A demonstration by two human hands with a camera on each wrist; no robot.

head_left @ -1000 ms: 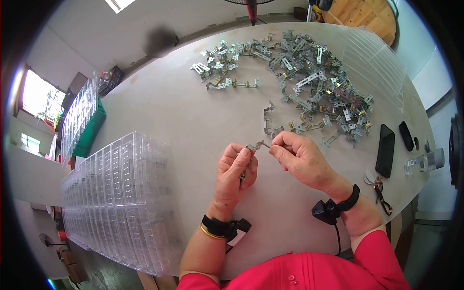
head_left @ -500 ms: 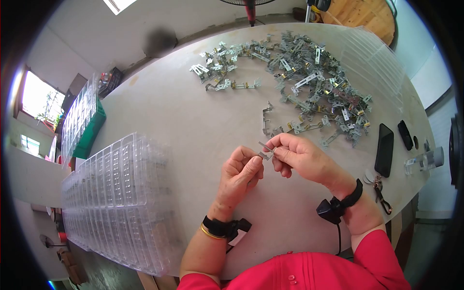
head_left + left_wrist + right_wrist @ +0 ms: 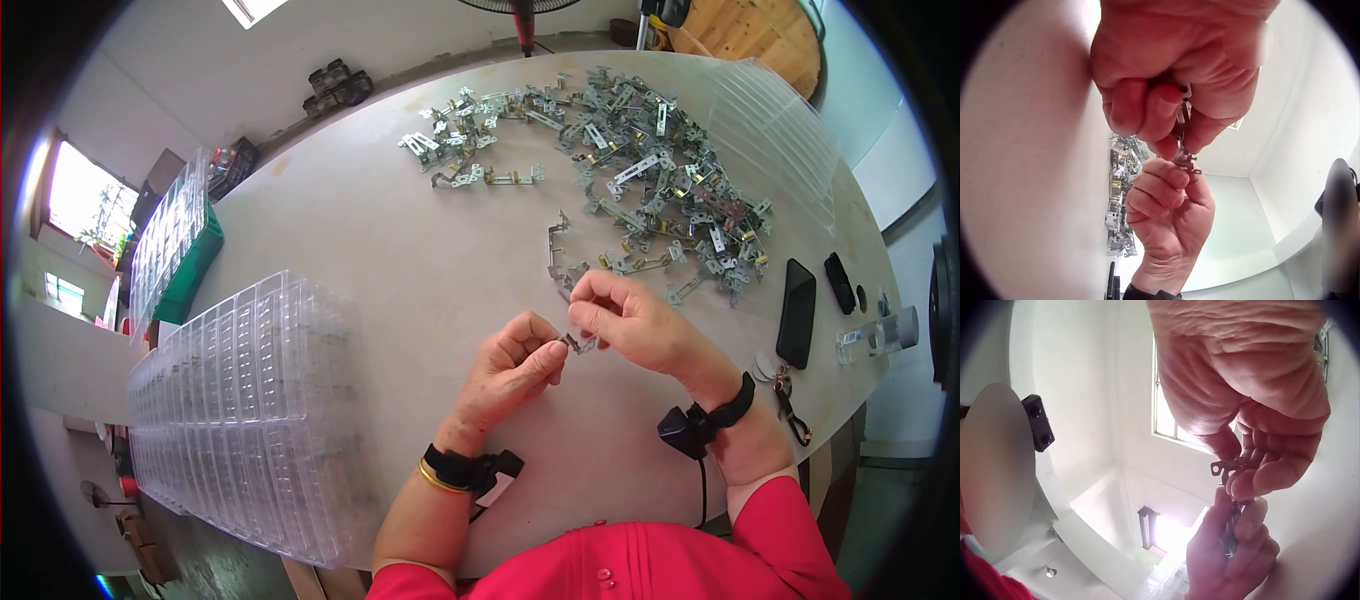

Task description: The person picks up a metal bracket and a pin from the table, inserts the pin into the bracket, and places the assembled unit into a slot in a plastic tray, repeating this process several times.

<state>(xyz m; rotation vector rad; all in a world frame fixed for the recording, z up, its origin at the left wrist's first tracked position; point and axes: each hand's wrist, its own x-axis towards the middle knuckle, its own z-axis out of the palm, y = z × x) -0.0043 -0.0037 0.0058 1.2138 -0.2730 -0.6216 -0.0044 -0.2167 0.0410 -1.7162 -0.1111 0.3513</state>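
Note:
Over the table in front of the person, a small metal bracket [image 3: 577,345] with holes in its end spans the two hands. The left hand [image 3: 512,368] grips one part of it between thumb and curled fingers, which hide much of the metal. At the other end, the thumb and fingertips of the right hand [image 3: 640,325] pinch the bracket, and its holed tab [image 3: 1217,467] sticks out beside them in the right wrist view. From the left wrist, the metal end [image 3: 1190,165] shows between the fingertips of both hands.
A large pile of metal brackets [image 3: 640,165] covers the table's far right. Stacked clear plastic trays [image 3: 225,400] stand at left, a green crate [image 3: 190,265] behind them. A phone [image 3: 796,313], keys [image 3: 785,385] and a clear bottle [image 3: 885,332] lie at right.
The left hand has moved right and a little nearer the body, with its bracket. The right hand's fingers have shifted slightly right; the thin strip that stuck up at its fingertips no longer shows.

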